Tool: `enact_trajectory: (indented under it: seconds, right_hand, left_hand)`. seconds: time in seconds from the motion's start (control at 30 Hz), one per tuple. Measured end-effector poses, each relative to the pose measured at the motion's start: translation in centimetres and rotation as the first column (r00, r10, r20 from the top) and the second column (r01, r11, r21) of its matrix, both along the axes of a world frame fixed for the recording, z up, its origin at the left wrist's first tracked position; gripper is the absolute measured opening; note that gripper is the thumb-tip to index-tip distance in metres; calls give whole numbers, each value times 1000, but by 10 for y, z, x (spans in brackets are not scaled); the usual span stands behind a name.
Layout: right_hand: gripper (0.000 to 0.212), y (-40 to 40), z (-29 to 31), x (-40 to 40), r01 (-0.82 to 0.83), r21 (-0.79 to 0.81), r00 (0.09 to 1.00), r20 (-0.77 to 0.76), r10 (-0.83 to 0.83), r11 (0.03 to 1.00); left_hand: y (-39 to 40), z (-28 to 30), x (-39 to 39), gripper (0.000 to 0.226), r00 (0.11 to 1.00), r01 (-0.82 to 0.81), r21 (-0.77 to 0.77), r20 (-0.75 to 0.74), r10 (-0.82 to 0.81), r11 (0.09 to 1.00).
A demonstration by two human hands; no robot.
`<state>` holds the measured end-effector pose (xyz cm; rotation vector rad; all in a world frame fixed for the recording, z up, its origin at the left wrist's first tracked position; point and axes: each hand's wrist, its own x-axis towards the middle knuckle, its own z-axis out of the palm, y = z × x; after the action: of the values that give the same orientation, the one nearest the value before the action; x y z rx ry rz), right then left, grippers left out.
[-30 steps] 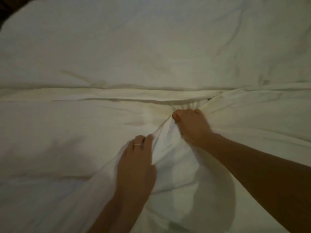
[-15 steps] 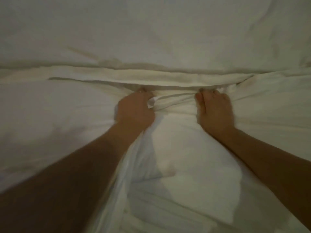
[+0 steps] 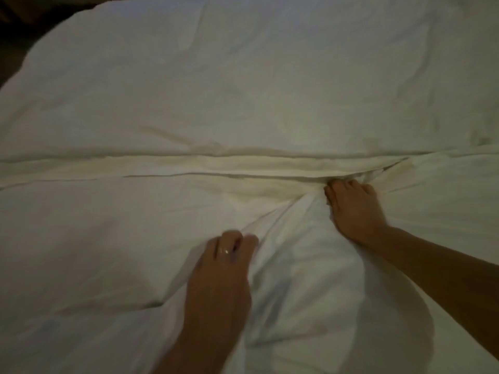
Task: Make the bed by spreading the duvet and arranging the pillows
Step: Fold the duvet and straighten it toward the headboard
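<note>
A white duvet (image 3: 243, 85) covers the bed and fills nearly the whole view. A folded band of the duvet (image 3: 189, 167) runs left to right across the middle. My right hand (image 3: 351, 209) grips bunched fabric just below that band, right of centre, fingers curled into the cloth. My left hand (image 3: 224, 265), with a ring on one finger, lies lower and nearer to me, fingers curled on a ridge of fabric that runs up toward the right hand. No pillow is in view.
A dark floor strip (image 3: 19, 28) shows past the duvet's far left corner. Creased white bedding (image 3: 310, 319) lies between my forearms near the lower edge.
My left hand has drawn back toward me from the folded band, pulling a ridge of fabric. My right hand has stayed at the band. The view has tilted up, showing more duvet.
</note>
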<state>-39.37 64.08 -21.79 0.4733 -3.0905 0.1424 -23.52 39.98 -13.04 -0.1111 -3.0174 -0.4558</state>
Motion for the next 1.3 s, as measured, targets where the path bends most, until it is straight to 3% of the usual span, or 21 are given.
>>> enact_trajectory:
  seconds: [0.13,0.23,0.3,0.4,0.53,0.63,0.73,0.83,0.93,1.07,1.17,1.23,1.3]
  right_hand:
    - [36,-4,-3,5,9,8,1000,-3,-9,1000]
    - [34,-5,-5,8,88,-89,995,-35,-91,992]
    - [34,-7,-10,8,106,-110,993,-44,-112,988]
    - [33,-7,-14,7,84,-109,993,-73,-93,990]
    - [36,-3,-12,6,80,-71,996,-38,-83,994]
    - [37,-9,-2,5,121,-38,991,56,-118,992]
    - [38,-18,24,9,138,-223,988,97,-119,965]
    - [39,-66,62,33,-153,-459,976,70,208,875]
    - [53,-120,70,45,-360,-388,913,43,406,849]
    - [39,-148,61,24,-249,-311,952,94,290,917]
    - [32,-151,61,19,-248,-244,949,131,285,937]
    - [33,-154,63,22,-182,-243,951,202,233,953]
    - [39,-157,76,25,-135,-334,979,103,178,933]
  left_hand:
    - [-10,20,-83,33,999,15,34,36,-16,999]
    - [-15,28,-128,23,958,200,81,-225,-177,976]
    - [-33,-5,-144,16,940,294,33,-192,-282,955]
    - [-44,-52,-150,9,979,42,54,197,-52,998]
    - [-31,-41,-126,13,966,-170,175,224,129,970]
    - [-41,-15,-75,37,976,-201,2,84,201,979]
    - [-48,18,-20,81,952,-298,-79,51,303,951]
    - [-34,33,27,103,958,-283,-135,2,286,950]
    - [-24,22,48,84,971,-237,-139,-66,230,961]
    - [-62,5,21,68,941,-332,-79,50,336,940]
    - [-92,-2,-17,35,922,-374,-22,94,375,927]
    - [-108,6,-39,13,961,-276,-104,-22,275,956]
    - [-121,33,-50,22,972,-162,-121,-193,137,979]
